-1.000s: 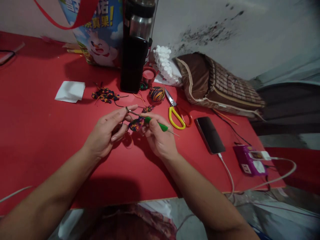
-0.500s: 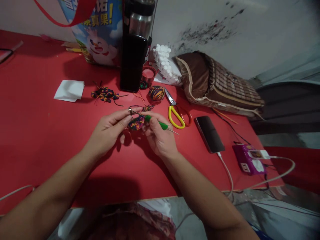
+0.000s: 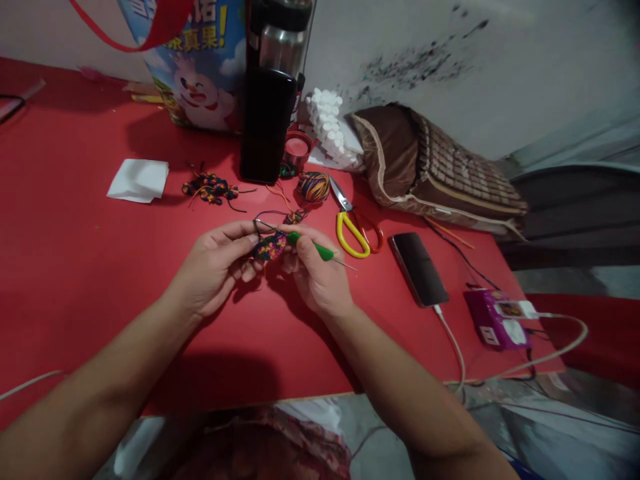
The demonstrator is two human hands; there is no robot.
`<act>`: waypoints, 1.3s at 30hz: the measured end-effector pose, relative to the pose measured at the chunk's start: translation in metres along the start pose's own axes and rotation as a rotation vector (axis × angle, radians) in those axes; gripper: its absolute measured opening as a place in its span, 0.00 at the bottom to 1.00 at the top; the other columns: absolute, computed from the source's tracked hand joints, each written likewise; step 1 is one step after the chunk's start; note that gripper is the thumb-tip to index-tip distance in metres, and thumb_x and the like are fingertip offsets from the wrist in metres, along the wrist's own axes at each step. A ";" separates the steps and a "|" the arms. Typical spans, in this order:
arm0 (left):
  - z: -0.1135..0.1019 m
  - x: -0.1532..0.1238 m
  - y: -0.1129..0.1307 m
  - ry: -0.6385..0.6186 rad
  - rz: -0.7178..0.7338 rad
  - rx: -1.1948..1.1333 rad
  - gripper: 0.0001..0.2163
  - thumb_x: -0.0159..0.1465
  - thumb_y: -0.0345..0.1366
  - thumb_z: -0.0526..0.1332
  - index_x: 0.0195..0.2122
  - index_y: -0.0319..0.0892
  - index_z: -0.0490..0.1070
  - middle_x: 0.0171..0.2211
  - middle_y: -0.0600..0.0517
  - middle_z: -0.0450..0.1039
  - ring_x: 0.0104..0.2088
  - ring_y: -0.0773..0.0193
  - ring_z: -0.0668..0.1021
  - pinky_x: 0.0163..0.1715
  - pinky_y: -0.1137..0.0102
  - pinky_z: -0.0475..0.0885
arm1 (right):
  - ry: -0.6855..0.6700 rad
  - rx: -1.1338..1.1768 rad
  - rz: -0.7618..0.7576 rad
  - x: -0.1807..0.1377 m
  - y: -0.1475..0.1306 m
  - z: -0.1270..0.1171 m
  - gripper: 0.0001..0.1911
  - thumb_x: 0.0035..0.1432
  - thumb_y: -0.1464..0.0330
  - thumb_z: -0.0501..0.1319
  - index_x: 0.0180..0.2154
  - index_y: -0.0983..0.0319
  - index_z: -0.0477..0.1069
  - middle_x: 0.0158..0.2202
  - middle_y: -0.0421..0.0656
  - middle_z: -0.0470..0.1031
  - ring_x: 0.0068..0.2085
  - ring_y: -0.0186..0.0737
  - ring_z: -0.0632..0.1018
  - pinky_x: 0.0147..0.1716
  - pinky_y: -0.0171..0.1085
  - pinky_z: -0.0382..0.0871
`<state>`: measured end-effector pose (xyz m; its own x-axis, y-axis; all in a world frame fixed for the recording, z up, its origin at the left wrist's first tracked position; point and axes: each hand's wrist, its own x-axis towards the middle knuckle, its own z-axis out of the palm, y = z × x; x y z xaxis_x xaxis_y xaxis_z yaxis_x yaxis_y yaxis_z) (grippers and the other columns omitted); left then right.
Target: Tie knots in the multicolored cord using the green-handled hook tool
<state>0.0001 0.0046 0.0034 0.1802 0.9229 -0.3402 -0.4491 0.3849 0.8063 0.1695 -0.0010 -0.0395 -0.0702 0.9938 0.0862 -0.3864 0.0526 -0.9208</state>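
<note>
Between thumb and fingers, my left hand (image 3: 217, 263) pinches a small multicoloured crochet piece (image 3: 270, 247) in dark blue, pink and orange yarn. My right hand (image 3: 320, 270) grips a crochet hook (image 3: 324, 253) by its green handle, its fingers close against the piece's right side. The hook's metal shaft points left across the top of the work, near a dark yarn loop at my left fingertips. A thin yarn runs from there toward a small yarn bundle (image 3: 295, 217). Behind it lies a variegated yarn ball (image 3: 313, 187). Some fingertips are hidden behind the work.
Yellow-and-red-handled scissors (image 3: 353, 233) lie right of the yarn. More knotted yarn pieces (image 3: 210, 189) and white paper (image 3: 139, 181) are at left. A black phone (image 3: 267, 127) leans on a bottle (image 3: 283, 40). A charging phone (image 3: 419, 269), purple box (image 3: 495, 320) and brown cushion (image 3: 450, 167) are at right.
My left hand has shifted slightly, its lower fingers drawn in closer beneath the crochet piece. The piece and hook have moved a little left.
</note>
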 end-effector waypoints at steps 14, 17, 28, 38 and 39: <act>-0.006 -0.003 0.001 -0.039 0.054 0.295 0.11 0.61 0.42 0.75 0.36 0.39 0.83 0.26 0.51 0.79 0.22 0.64 0.78 0.21 0.71 0.74 | -0.006 -0.078 -0.020 0.000 0.001 -0.001 0.14 0.65 0.52 0.71 0.46 0.50 0.86 0.33 0.37 0.76 0.28 0.31 0.69 0.29 0.35 0.64; -0.009 -0.002 0.001 -0.050 0.045 0.269 0.09 0.61 0.41 0.75 0.34 0.40 0.83 0.25 0.52 0.79 0.19 0.66 0.76 0.19 0.72 0.72 | 0.007 -0.093 -0.026 0.000 0.000 0.000 0.13 0.65 0.52 0.71 0.46 0.51 0.87 0.35 0.38 0.76 0.29 0.32 0.70 0.30 0.36 0.65; -0.005 -0.009 0.018 -0.060 0.115 0.412 0.05 0.62 0.34 0.73 0.29 0.41 0.85 0.16 0.54 0.72 0.17 0.70 0.70 0.19 0.75 0.67 | -0.012 -0.042 0.014 0.001 -0.001 0.002 0.14 0.64 0.51 0.72 0.45 0.51 0.87 0.31 0.38 0.75 0.27 0.31 0.68 0.28 0.35 0.65; -0.009 -0.002 0.004 -0.071 -0.020 0.232 0.05 0.60 0.35 0.75 0.32 0.40 0.84 0.19 0.52 0.76 0.15 0.71 0.70 0.13 0.76 0.63 | 0.010 -0.069 0.037 0.000 0.000 0.003 0.16 0.64 0.51 0.71 0.45 0.53 0.86 0.29 0.37 0.74 0.26 0.32 0.67 0.27 0.35 0.63; -0.010 -0.001 0.002 -0.071 -0.026 0.218 0.05 0.59 0.35 0.75 0.32 0.40 0.84 0.18 0.52 0.75 0.14 0.70 0.70 0.13 0.76 0.64 | 0.013 -0.066 0.039 0.000 0.000 0.002 0.16 0.64 0.51 0.71 0.45 0.53 0.86 0.28 0.37 0.74 0.26 0.32 0.67 0.27 0.35 0.63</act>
<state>-0.0095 0.0048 0.0010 0.2537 0.9077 -0.3341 -0.2450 0.3945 0.8856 0.1675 -0.0012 -0.0384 -0.0714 0.9964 0.0456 -0.3223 0.0202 -0.9464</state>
